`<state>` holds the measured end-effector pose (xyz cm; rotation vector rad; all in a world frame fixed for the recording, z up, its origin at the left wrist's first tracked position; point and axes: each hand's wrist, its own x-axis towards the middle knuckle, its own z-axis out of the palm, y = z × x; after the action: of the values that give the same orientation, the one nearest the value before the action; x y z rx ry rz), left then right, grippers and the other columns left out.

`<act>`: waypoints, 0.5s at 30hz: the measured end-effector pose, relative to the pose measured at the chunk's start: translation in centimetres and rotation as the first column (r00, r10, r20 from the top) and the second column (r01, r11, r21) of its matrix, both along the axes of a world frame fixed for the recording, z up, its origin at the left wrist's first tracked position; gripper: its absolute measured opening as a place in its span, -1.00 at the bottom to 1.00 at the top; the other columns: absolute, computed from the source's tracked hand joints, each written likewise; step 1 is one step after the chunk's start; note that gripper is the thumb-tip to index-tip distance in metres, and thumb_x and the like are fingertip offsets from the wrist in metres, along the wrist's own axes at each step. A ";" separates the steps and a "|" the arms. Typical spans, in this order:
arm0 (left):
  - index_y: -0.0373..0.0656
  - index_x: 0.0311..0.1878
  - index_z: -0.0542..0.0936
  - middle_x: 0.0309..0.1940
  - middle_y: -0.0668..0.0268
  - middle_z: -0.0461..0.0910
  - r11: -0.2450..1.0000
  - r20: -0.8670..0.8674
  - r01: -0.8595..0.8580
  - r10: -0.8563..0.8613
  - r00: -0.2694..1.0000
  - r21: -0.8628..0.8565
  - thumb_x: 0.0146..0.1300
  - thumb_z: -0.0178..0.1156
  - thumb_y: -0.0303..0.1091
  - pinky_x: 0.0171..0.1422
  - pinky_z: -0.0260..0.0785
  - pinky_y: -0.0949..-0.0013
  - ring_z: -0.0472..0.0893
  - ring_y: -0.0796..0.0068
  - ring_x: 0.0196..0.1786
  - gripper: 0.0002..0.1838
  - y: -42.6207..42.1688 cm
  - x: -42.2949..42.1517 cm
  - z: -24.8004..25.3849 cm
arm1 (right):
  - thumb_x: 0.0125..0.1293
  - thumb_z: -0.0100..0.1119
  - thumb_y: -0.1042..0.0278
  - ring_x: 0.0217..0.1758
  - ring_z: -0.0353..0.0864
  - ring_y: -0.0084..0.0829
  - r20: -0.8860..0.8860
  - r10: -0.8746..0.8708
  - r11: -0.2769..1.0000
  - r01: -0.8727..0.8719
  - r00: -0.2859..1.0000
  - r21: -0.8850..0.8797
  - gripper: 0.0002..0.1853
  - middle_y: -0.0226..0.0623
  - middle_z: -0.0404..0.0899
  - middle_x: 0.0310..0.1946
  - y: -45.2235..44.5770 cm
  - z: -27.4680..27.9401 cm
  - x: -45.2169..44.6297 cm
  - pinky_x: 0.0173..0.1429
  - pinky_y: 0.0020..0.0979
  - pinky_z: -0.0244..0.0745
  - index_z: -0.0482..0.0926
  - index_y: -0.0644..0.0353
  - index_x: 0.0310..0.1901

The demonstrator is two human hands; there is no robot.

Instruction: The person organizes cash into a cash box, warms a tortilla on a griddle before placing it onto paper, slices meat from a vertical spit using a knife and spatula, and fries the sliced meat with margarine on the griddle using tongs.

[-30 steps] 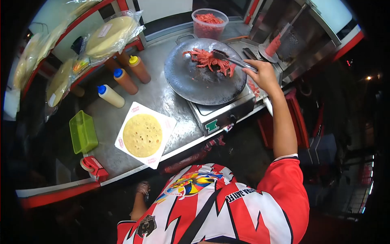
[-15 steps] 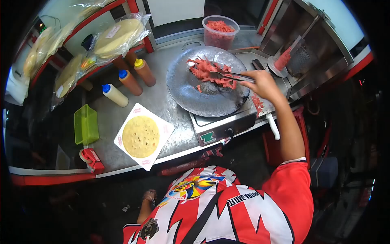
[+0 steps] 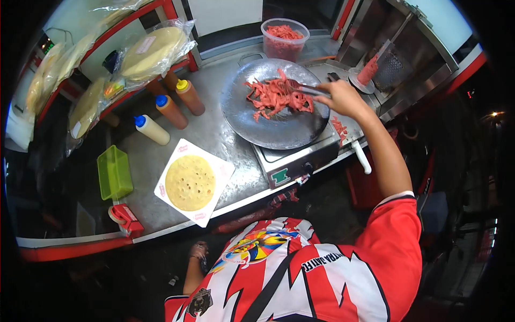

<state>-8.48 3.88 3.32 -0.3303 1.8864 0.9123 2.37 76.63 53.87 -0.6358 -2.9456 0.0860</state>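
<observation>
My right hand [image 3: 343, 99] is wrapped round the handle of metal tongs [image 3: 310, 89]. Their tips are in a heap of reddish shredded meat [image 3: 279, 97] on a round, dark griddle pan [image 3: 252, 131]. Down at my side, below the counter edge, hangs my left hand [image 3: 199, 251]; it is small and dim, and its fingers are not clear. Left of the pan, a round flatbread [image 3: 189, 182] lies on white printed paper [image 3: 219, 170].
Squeeze bottles [image 3: 170, 111] stand behind the flatbread. A green basket [image 3: 114, 173] and a red tape dispenser [image 3: 126, 219] are at left. Behind the pan is a tub of meat [image 3: 285, 40]. A white-handled knife [image 3: 361, 157] lies right, near a vertical meat spit [image 3: 368, 72].
The tongs have moved up and slightly away within the meat, lifting some strands. The meat is more spread across the pan. My left hand stays low at my side.
</observation>
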 end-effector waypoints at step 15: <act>-0.02 0.07 0.59 -0.43 0.28 0.65 0.992 0.063 0.122 -0.120 0.991 -0.022 0.34 0.27 -0.40 -0.46 0.53 0.30 0.66 0.39 -0.48 -0.75 -6.8 -5.9 -3.9 | 0.30 0.46 0.04 -0.05 0.76 0.07 -0.202 -0.134 0.991 0.128 0.970 -0.038 -0.59 0.01 0.78 -0.16 -8.7 -2.7 -2.1 0.10 -0.02 0.62 0.78 0.08 0.07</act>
<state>-14.39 -2.95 -0.54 -0.2535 1.8420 0.7891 0.24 67.91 51.21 -0.7736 -2.7019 0.1652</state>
